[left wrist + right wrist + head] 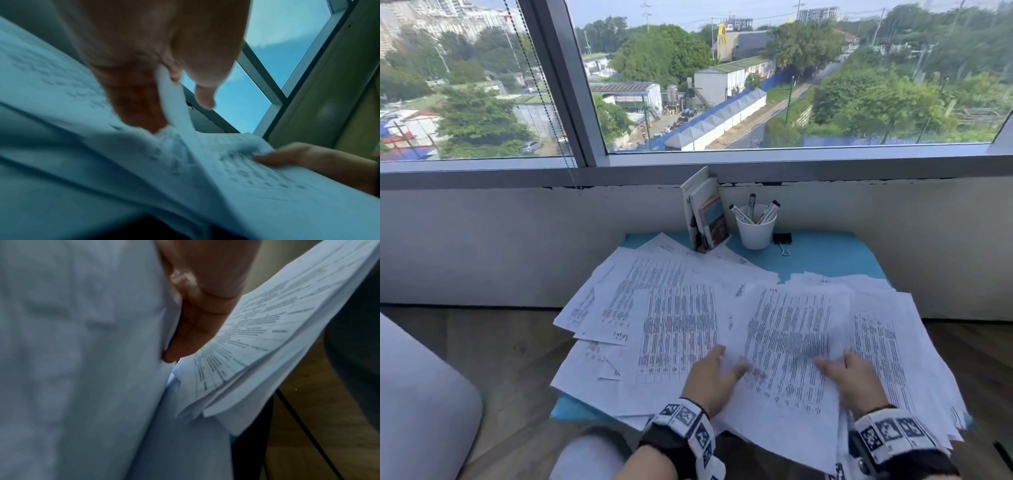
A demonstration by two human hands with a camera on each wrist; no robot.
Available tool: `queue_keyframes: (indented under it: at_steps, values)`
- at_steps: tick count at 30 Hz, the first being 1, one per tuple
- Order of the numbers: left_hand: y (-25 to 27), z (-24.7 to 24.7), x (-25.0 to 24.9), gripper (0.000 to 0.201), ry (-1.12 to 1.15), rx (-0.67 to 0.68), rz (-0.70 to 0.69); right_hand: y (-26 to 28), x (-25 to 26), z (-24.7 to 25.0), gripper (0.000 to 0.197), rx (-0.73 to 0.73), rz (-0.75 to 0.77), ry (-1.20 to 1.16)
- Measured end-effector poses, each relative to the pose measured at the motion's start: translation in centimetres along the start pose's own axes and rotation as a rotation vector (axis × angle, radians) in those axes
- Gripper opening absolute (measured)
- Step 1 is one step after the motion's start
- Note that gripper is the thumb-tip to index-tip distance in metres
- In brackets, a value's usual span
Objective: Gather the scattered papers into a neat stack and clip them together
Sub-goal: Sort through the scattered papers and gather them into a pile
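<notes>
Many printed sheets (674, 322) lie spread and overlapping over a small blue-topped table (825, 257). One sheet (787, 346) is raised in the middle, blurred. My left hand (710, 375) pinches its left edge, thumb on top; in the left wrist view the sheet's edge (174, 105) runs between thumb and fingers of my left hand (164, 48). My right hand (851, 377) grips the right edge, thumb on top and fingers (195, 324) behind the paper (82, 353). A black binder clip (782, 240) lies at the back, apart from both hands.
A white cup (755, 229) holding markers and a few upright books (705, 212) stand at the table's back by the wall under the window. A loose pile of sheets (887, 342) overhangs the right edge. A white seat (421, 404) is at the left, with wooden floor around.
</notes>
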State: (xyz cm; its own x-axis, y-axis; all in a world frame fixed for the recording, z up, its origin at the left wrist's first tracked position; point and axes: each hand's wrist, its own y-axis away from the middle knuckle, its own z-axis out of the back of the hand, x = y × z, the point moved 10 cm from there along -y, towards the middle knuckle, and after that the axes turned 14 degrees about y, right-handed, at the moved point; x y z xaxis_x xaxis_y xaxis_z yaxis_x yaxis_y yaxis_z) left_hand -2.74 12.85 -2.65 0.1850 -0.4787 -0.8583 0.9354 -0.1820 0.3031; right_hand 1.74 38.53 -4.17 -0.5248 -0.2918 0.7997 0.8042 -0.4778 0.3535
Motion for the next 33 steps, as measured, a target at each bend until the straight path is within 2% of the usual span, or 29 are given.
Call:
queue_keyframes:
  at_steps: [2, 4, 6, 7, 11, 12, 14, 16, 19, 21, 23, 24, 25, 27, 29, 30, 32, 33]
  values:
    - [-0.3, 5.2, 2.1, 0.079, -0.188, -0.29, 0.101, -0.6, -1.4, 0.2, 0.021, -0.008, -0.033, 0.007]
    - [0.0, 10.0, 5.6, 0.102, -0.321, -0.484, 0.322, -1.0, -2.5, 0.1, 0.03, -0.009, -0.049, 0.075]
    - [0.7, 12.5, 8.9, 0.115, -0.361, -0.513, 0.515, -1.2, -3.0, 0.0, 0.039, -0.019, -0.049, 0.157]
    - [0.8, 12.9, 9.9, 0.115, -0.382, -0.5, 0.557, -1.0, -2.9, 0.0, 0.045, -0.026, -0.039, 0.191]
    - [0.4, 13.0, 10.7, 0.097, -0.417, -0.441, 0.574, -0.3, -2.3, -0.2, 0.049, -0.015, -0.014, 0.276]
    - [0.2, 12.9, 10.7, 0.086, -0.373, -0.428, 0.561, -0.2, -2.3, -0.3, 0.048, -0.009, -0.02, 0.281]
    - [-0.1, 13.1, 9.8, 0.052, -0.22, -0.436, 0.461, 0.0, -2.0, -0.3, 0.05, -0.002, -0.017, 0.27]
    - [0.1, 14.0, 8.4, 0.019, -0.064, -0.526, 0.313, 0.0, -1.9, 0.1, 0.059, -0.029, -0.026, 0.247]
    - [1.3, 15.8, 5.5, 0.008, 0.255, -0.72, 0.02, 0.4, -1.6, 1.0, 0.07, -0.095, 0.01, 0.224]
    - [1.8, 16.3, 4.5, 0.007, 0.53, -0.789, -0.101, 0.9, -1.0, 1.2, 0.067, -0.117, 0.059, 0.293]
    - [0.9, 14.3, 4.1, 0.009, 0.774, -0.663, -0.093, 1.2, -0.5, 0.7, 0.052, -0.097, 0.099, 0.352]
    - [0.2, 12.5, 3.7, 0.009, 0.835, -0.552, -0.076, 1.5, -0.2, 0.4, 0.041, -0.082, 0.121, 0.355]
    - [-0.3, 10.6, 2.8, 0.009, 0.797, -0.44, -0.07, 1.4, 0.0, 0.2, 0.032, -0.074, 0.136, 0.335]
    - [-0.7, 6.6, 1.1, 0.014, 0.496, -0.227, -0.068, 1.7, 0.3, 0.0, 0.024, -0.051, 0.151, 0.258]
    - [-0.6, 2.9, 0.4, 0.022, 0.166, -0.092, -0.061, 1.7, 0.3, -0.4, 0.039, 0.014, 0.131, 0.119]
    - [-0.6, 1.7, 0.3, 0.022, 0.07, -0.075, -0.073, 1.6, 0.0, -0.7, 0.049, 0.062, 0.092, 0.007]
    - [-0.6, -0.1, 0.4, 0.019, -0.037, -0.061, -0.094, 1.1, -0.5, -1.2, 0.064, 0.133, 0.037, -0.061]
    - [-0.7, -0.6, 0.4, 0.02, -0.063, -0.053, -0.104, 0.8, -0.5, -1.2, 0.058, 0.131, 0.053, 0.005]
